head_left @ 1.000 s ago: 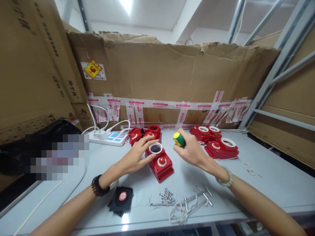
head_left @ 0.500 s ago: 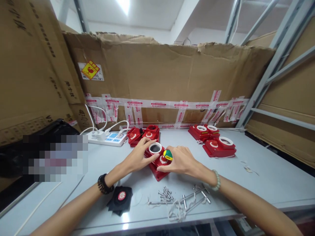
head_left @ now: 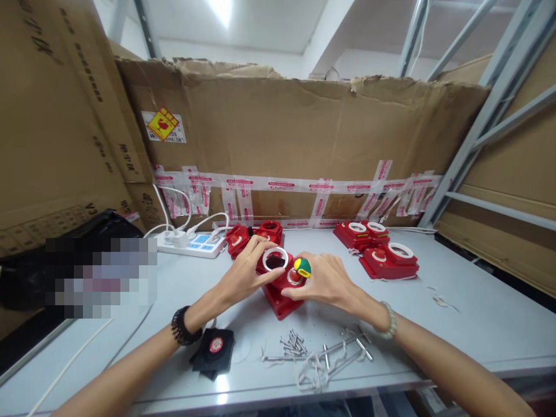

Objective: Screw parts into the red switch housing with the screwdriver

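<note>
A red housing cover (head_left: 284,280) with a white ring (head_left: 264,262) around a dark opening and a red button (head_left: 295,274) sits above a red base (head_left: 280,307), slightly askew to it. My left hand (head_left: 243,272) grips the cover's left side, thumb along the front and fingers behind the ring. On its right side is my right hand (head_left: 324,278), curled around a green-and-yellow handle (head_left: 303,267) that looks like a screwdriver's. Its shaft is hidden. The right thumb touches the cover near the button.
Loose screws (head_left: 293,343) and metal rods (head_left: 341,347) with white cord lie in front. Black square sheets (head_left: 214,353) are at front left. More red housings (head_left: 388,260) stand at back right and behind my left hand. A power strip (head_left: 191,244) lies at back left.
The cover has shifted a little right against its base, with both hands still on it. The green-and-yellow handle has moved slightly right and up, and its angle has changed.
</note>
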Demonstrator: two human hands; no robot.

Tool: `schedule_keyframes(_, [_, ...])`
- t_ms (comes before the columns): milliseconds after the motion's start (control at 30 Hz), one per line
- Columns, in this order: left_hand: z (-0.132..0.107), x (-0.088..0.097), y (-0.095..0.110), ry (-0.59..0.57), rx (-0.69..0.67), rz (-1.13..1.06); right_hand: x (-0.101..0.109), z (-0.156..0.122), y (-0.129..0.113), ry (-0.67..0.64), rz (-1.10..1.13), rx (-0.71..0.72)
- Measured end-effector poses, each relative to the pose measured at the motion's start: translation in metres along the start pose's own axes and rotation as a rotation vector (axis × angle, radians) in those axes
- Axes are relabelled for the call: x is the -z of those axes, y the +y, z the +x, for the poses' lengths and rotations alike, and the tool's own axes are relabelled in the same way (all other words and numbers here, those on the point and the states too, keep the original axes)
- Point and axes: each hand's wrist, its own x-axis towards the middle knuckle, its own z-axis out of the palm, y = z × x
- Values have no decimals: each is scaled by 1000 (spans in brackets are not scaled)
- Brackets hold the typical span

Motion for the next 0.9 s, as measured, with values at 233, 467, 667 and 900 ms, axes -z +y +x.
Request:
schedule_keyframes(233, [0,18,10,222,-129,119,27,7,11,-42,530,-15])
schedule_keyframes(467, [0,18,23,256,-384,321,33,6,1,-76,967,-66])
schedule_keyframes(667, [20,20,25,280,-537,594,42,-6,-15,140,1016,-138])
schedule_keyframes(900, [21,7,31,285,-232,226,23,-15,-22,388,838,-27])
